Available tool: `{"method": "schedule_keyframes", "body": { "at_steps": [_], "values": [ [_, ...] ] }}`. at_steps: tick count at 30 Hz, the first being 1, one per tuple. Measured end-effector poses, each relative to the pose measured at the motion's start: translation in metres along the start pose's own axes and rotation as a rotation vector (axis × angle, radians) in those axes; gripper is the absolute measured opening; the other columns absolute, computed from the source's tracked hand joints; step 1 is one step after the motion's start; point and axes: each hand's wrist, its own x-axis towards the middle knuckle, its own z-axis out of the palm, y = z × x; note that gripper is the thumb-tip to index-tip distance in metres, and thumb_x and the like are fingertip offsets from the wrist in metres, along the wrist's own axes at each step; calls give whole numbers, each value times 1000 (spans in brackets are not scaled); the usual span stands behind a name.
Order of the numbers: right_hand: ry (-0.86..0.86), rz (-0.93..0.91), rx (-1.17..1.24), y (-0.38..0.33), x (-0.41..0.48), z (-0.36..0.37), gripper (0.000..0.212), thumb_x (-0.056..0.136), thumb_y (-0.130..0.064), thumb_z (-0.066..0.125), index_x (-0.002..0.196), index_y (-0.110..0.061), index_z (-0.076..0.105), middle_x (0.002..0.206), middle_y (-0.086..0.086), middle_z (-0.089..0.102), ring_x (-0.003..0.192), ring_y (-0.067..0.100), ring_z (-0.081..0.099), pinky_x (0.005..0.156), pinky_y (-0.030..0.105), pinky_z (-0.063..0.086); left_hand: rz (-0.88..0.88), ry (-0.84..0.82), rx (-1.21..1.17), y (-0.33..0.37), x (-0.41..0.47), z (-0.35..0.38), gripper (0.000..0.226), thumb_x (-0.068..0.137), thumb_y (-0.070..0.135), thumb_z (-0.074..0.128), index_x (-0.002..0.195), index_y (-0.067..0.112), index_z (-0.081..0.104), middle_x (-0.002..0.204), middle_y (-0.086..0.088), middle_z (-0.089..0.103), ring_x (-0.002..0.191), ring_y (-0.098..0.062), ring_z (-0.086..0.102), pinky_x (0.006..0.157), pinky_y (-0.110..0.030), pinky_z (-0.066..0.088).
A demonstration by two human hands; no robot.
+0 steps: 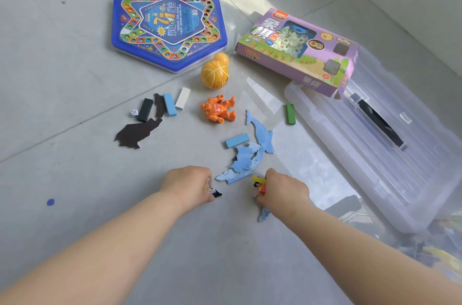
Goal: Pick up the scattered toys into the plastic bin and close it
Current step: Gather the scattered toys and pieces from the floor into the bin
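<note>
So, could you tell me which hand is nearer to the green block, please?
Right. The right hand lies below the green block, slightly left; the left hand lies much farther left.

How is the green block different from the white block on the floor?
The green block lies alone beside the clear lid; the white block lies in a row, next to a blue block. The green one looks darker and glossier, the white one pale and matte. Both are small rectangular bars lying flat on the floor.

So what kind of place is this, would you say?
Probably a room at home, on the floor: large grey floor tiles, a board game and small toys scattered beside a clear plastic bin lid.
</note>
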Motion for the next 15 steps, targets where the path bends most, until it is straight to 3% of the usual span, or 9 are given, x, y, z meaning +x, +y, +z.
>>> {"method": "schedule_keyframes", "body": {
  "at_steps": [4,6,8,10,15],
  "values": [
    [40,-14,6,-1,-5,4,21,92,-28,46,90,-14,30,64,-4,28,76,25,43,45,24,22,21,17,-17,-7,-7,3,23,86,38,54,103,23,57,114,2,62,106,-20,57,58,-23,30],
    [48,-17,8,-2,-9,7,26,90,-27,52,92,-15,29,70,-4,30,75,26,43,49,26,29,27,35,-87,-14,-13,3,11,86,37,54,89,27,55,105,5,63,95,-19,56,52,-19,27],
    [61,-19,19,-4,-12,6,22,91,-29,51,99,-15,36,95,2,42,74,26,43,59,29,36,0,45,-216,-24,-20,-2,23,84,34,57,67,28,42,85,9,58,81,-16,49,50,-14,25],
    [55,-18,21,-5,-14,4,28,94,-33,45,112,-13,41,113,7,40,76,25,43,64,29,36,-39,44,-368,-37,-26,-6,33,81,28,61,59,27,37,68,12,50,73,-17,47,51,-17,29],
    [10,56,55,-4,-16,-3,24,86,-35,50,91,-18,34,84,-1,48,75,21,48,63,25,36,-87,53,-639,-65,-40,-16,28,79,16,62,62,22,42,61,6,50,43,-7,48,46,-19,34]
  ]
}}
